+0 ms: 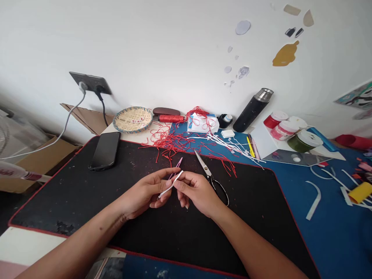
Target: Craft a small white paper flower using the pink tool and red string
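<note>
A short white cord (166, 191) is pinched between the fingertips of both hands above the black mat (139, 232). My left hand (154, 190) is closed on its lower part, thumb on top. My right hand (197, 192) grips it near the upper end with thumb and forefinger. Purple tweezers (178, 163) lie just beyond the fingertips, partly hidden by the hands. Beside my right hand lies a pair of scissors (207, 170), blades pointing away, one black handle partly covered by the hand.
Loose red cords (177, 142) and white cords (232, 147) lie beyond the mat. A phone (105, 151) rests at left, near a woven basket (133, 120). Farther back stand a red thread spool (171, 118), a tissue box (203, 123), a black flask (252, 110) and jars (305, 140).
</note>
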